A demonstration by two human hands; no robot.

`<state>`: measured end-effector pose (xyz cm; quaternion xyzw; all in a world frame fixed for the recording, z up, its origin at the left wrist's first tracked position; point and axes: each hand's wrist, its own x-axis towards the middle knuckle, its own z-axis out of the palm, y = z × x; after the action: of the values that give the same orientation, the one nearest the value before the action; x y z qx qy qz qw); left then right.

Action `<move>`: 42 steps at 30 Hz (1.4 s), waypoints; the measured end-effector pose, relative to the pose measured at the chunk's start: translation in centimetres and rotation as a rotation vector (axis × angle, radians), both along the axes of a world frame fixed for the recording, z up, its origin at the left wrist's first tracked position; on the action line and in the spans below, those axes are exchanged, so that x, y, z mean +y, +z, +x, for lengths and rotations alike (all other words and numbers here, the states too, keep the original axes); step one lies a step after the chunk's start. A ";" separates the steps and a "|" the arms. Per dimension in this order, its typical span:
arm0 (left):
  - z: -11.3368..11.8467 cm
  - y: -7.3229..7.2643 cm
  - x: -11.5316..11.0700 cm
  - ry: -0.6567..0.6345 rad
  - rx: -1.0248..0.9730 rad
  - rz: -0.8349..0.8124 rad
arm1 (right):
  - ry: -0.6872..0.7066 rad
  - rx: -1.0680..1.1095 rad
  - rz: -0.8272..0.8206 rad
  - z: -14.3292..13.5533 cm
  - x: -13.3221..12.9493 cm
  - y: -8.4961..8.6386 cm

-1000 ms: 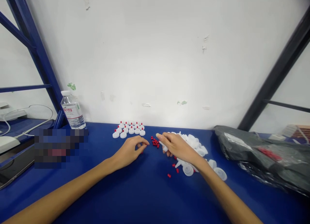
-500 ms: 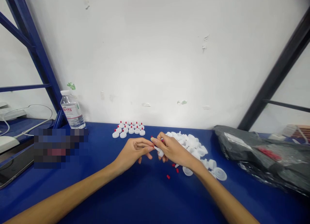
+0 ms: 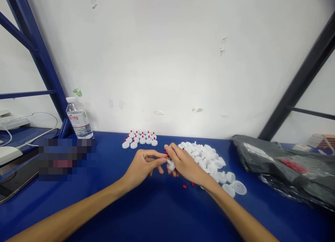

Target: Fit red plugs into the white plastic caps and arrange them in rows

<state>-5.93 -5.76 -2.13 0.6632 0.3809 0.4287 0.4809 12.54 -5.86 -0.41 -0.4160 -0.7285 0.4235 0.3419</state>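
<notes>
right hand (image 3: 185, 165) grips white nozzle cap (image 3: 171, 164); left hand (image 3: 142, 165) pinches mostly hidden red tip cap (image 3: 166, 156) at nozzle end. hands nearly together above blue desk (image 3: 146, 210), white cap pile (image 3: 200, 154) at right, red-tipped caps (image 3: 142, 141) behind left.

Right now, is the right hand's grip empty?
No, the right hand holds a white cap in its grip, close to the left hand's fingertips.
</notes>
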 end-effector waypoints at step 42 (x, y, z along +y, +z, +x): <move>-6.2 -0.1 6.6 0.541 1.076 0.513 | -0.291 0.257 0.191 0.9 0.1 1.8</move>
<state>-12.10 0.85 -2.24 0.7595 0.6074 0.2202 -0.0754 13.43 -5.80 1.39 -0.4251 -0.6480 0.3482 0.5274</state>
